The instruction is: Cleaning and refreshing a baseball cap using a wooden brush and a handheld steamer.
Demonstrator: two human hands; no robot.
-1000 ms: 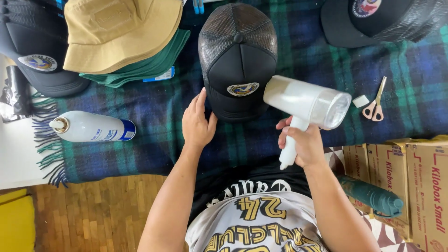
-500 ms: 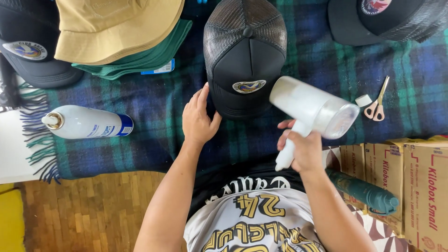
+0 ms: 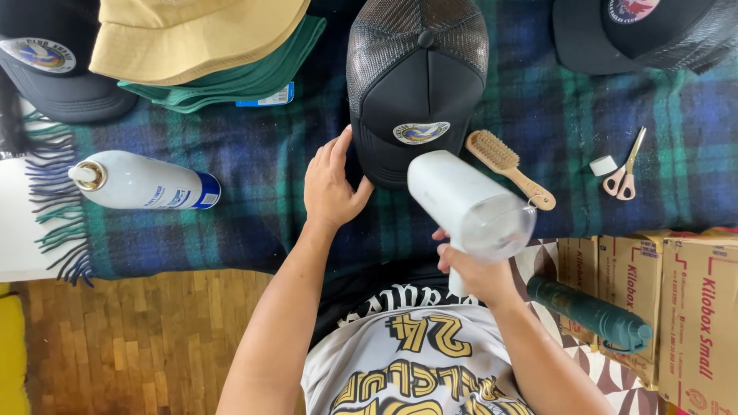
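A black mesh-backed cap with a round badge on its front lies on a blue-green plaid blanket. My left hand rests flat against the left side of its brim. My right hand grips the handle of a white handheld appliance with a clear end, held just below the brim and pointing at it. A small wooden brush lies right of the cap, partly behind the appliance.
A white spray can lies at the blanket's left. A tan hat sits on green hats; black caps sit in both far corners. Scissors, a small white block, cardboard boxes and a green umbrella are at right.
My right hand has brought the white appliance left and nearer to me, under the cap's brim, uncovering the wooden brush. My left hand stays at the brim.
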